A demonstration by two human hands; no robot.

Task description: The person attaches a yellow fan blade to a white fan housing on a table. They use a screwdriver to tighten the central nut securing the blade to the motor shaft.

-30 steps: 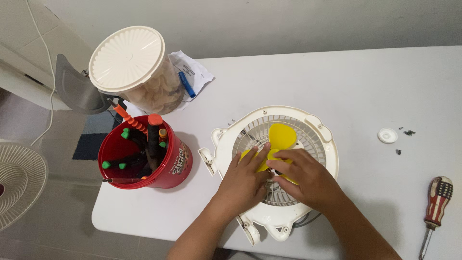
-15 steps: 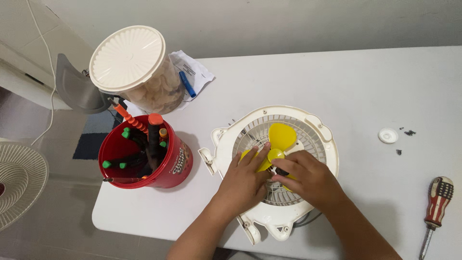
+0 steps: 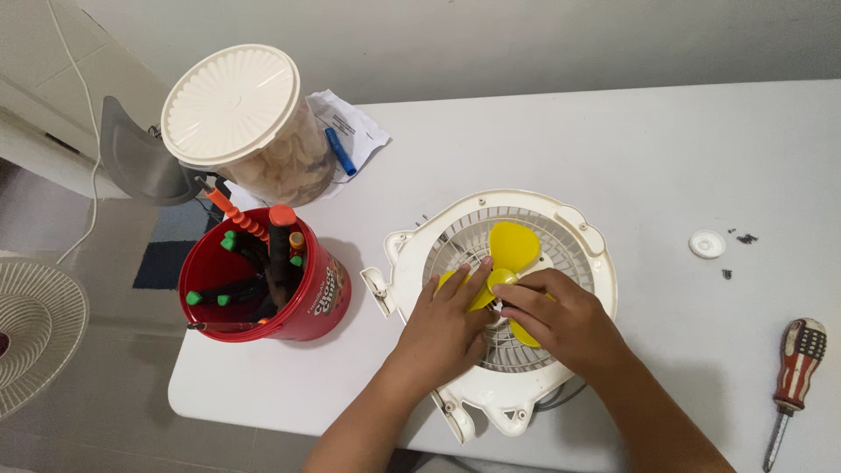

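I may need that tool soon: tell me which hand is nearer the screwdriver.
Right. The right hand rests on the fan's yellow blades, closer to the screwdriver at the table's right edge; the left hand lies farther left.

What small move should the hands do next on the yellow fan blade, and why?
Probably a gentle straight lift of the yellow fan blade off its hub. The left hand already lies flat on one blade, and the right hand pinches at the hub, inside the white fan housing.

White round fan housing [image 3: 574, 229] lying flat on the desk [image 3: 666, 158], grille facing up, near its front edge. Yellow three-bladed propeller [image 3: 512, 245] sits at the grille's centre, one blade fully visible, the others partly covered.
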